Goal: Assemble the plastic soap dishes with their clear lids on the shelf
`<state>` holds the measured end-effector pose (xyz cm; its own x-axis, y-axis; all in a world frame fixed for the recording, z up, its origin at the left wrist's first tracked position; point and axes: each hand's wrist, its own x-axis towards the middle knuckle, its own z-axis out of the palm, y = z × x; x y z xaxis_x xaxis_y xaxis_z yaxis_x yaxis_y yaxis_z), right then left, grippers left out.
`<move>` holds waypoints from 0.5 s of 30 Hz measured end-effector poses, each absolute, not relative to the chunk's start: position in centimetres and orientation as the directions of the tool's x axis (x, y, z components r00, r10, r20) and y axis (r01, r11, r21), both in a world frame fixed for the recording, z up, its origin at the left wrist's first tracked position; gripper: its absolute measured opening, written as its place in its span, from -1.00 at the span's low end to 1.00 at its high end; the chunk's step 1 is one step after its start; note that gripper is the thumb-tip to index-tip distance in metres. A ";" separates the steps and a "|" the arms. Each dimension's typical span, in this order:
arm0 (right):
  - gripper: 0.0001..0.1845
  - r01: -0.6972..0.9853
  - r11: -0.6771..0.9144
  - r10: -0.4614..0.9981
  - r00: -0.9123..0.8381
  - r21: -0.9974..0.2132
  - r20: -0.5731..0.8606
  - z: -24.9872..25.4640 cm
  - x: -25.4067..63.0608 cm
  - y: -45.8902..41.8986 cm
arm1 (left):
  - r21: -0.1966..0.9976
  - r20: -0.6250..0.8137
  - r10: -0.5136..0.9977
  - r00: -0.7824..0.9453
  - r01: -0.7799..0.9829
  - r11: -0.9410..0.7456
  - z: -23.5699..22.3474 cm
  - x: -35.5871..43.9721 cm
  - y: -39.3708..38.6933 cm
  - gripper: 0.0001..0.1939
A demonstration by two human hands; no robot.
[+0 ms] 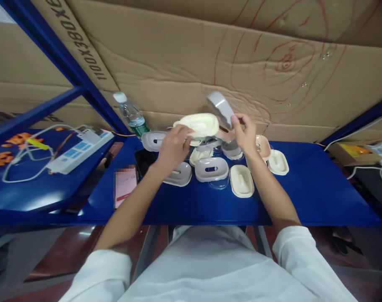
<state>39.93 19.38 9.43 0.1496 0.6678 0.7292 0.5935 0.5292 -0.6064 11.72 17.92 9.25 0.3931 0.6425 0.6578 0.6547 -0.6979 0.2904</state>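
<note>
My left hand [173, 147] is closed on a cream oval lid [199, 124], held tilted above the blue table [320, 188]. My right hand [246, 134] pinches a grey oval lid [221, 107], raised on edge just right of the cream one. Below the hands lie several oval container parts: a grey lid with a slot [211, 168] on a clear base, a cream lid [242, 181], another cream lid [278, 162], a grey lid [153, 140] at the back left and a grey one [180, 174] under my left wrist.
A water bottle [132, 115] stands at the back left against the cardboard wall [241, 54]. A white power strip [79, 151] with cables lies on the left shelf. A pink paper [125, 184] and a dark phone [143, 161] lie left of the lids. A cardboard box [351, 153] sits far right.
</note>
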 end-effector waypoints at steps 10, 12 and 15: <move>-0.26 0.821 0.492 0.795 -0.288 -0.289 0.534 8.4 39.9 19.2 | 0.415 0.728 0.658 0.192 0.640 -0.647 7.9 10.8 22.9 -0.66; -0.23 0.815 0.506 0.802 -0.324 -0.283 0.502 9.0 40.3 18.7 | 0.364 0.709 0.655 0.261 0.660 -0.657 7.9 9.7 20.0 -0.67; -0.33 0.784 0.552 0.784 -0.373 -0.283 0.497 10.0 40.3 16.9 | 0.262 0.569 0.689 0.448 0.696 -0.669 7.3 7.7 14.6 -0.70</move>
<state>40.32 16.90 10.03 -0.3729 0.7838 0.4966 0.7841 0.5524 -0.2829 7.69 14.62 7.28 0.4480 0.6892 0.5694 0.6960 -0.6687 0.2618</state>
